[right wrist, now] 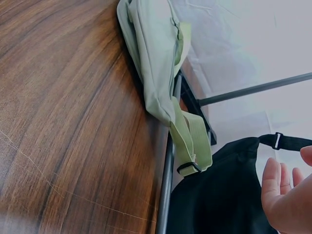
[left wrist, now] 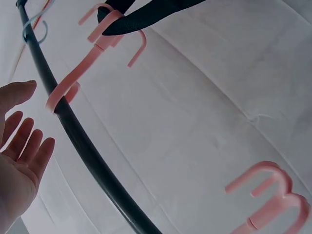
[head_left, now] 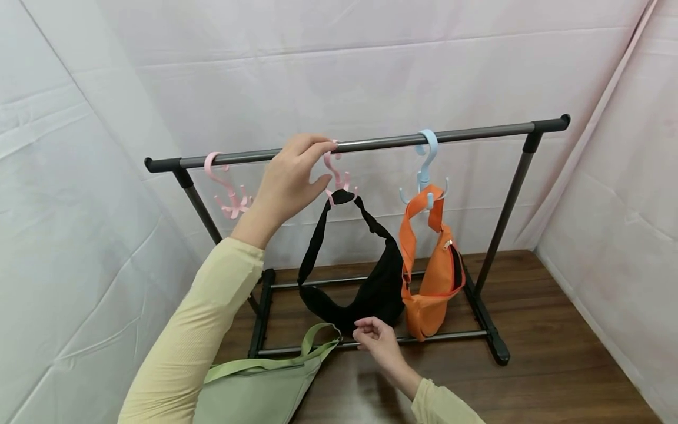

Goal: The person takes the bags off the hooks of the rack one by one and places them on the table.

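Observation:
My left hand (head_left: pixel 288 182) is raised in front of the rack's top rail (head_left: pixel 381 143), beside the middle pink hook hanger (head_left: pixel 336 171). In the left wrist view its fingers (left wrist: pixel 29 144) are spread and hold nothing. A black sling bag (head_left: pixel 384 280) hangs by its strap from that pink hanger. Low down, my right hand (head_left: pixel 381 347) is near the bottom of the black bag, fingers loosely bent and holding nothing. The right wrist view shows the same hand (right wrist: pixel 290 200) overlapping the bag's dark body (right wrist: pixel 219 195).
To the right, an orange bag (head_left: pixel 436 277) hangs from a blue hook hanger (head_left: pixel 425 165). Another pink hanger (head_left: pixel 228 188) hangs at the left. A pale green bag (head_left: pixel 254 388) lies on the wooden tabletop (head_left: pixel 551 341) at front left, its strap (right wrist: pixel 197 139) over the rack's lower bar.

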A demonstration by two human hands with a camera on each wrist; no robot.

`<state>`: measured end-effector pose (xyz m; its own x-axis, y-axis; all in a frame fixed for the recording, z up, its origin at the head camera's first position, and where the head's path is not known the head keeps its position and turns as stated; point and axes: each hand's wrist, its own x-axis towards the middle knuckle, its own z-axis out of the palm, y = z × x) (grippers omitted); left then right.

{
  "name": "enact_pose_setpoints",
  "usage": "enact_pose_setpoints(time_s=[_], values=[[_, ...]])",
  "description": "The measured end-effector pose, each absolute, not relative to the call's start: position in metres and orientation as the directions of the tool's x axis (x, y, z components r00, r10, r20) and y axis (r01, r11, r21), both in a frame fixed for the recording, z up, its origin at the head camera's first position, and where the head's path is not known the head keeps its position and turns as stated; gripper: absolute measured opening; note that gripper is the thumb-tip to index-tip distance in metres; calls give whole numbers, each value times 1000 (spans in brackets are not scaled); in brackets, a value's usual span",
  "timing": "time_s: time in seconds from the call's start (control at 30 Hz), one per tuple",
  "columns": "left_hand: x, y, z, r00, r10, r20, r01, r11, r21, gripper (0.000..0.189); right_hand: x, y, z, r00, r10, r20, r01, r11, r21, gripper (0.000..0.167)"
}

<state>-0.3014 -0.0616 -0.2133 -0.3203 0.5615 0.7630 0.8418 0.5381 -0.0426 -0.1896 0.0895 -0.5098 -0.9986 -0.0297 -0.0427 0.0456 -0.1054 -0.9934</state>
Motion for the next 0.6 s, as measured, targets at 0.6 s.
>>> enact_pose_setpoints(time_s=[0.6], values=[[-320,-48,-209,-356,600,716,813,577,-79,29,-191,97,-508,-997,-48,-56,61,-103,-993,26]])
